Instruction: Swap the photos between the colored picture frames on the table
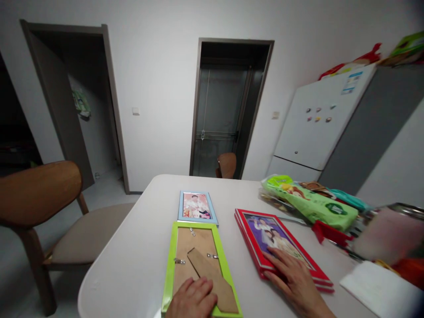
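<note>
A light-green picture frame [169,260] lies face down on the table, its brown backing board, metal clips and folded stand [212,276] facing up. My left hand [192,299] rests on the lower part of that backing, fingers laid down on it and not wrapped round the frame. To the right, red picture frames [247,243] are stacked, the top one showing a photo of people on purple. Across its lower left side lies my right hand [293,280], fingers stretched over the photo and thumb by the edge. Beyond the green frame, a light-blue picture frame [180,207] lies photo up.
A green packet [311,203], a red plastic piece [329,233], a clear jar [391,234] and white tissue [380,287] crowd the table's right side. A wooden chair [43,194] stands at left. Behind are a fridge [308,128] and another chair [227,164].
</note>
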Demonstrator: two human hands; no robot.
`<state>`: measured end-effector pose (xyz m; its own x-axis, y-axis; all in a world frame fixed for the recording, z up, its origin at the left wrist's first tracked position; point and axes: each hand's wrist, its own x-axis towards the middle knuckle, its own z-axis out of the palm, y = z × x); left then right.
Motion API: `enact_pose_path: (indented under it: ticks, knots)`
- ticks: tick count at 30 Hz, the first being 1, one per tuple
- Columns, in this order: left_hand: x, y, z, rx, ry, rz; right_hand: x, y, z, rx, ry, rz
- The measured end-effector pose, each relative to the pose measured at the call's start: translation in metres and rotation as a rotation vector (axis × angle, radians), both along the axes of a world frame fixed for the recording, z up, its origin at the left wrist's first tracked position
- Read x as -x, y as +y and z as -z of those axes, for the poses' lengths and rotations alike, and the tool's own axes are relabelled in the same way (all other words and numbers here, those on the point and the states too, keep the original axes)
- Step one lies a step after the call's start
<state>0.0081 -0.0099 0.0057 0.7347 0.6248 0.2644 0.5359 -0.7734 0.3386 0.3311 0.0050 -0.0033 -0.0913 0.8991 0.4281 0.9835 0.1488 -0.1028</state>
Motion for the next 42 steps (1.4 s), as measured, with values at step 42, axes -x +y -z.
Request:
enact_pose_path:
  ticks: [42]
  knots:
    - [0.049,0.001,0.008,-0.228,-0.205,-0.235,0.236,0.04,-0.042,0.249,0.226,-0.311]
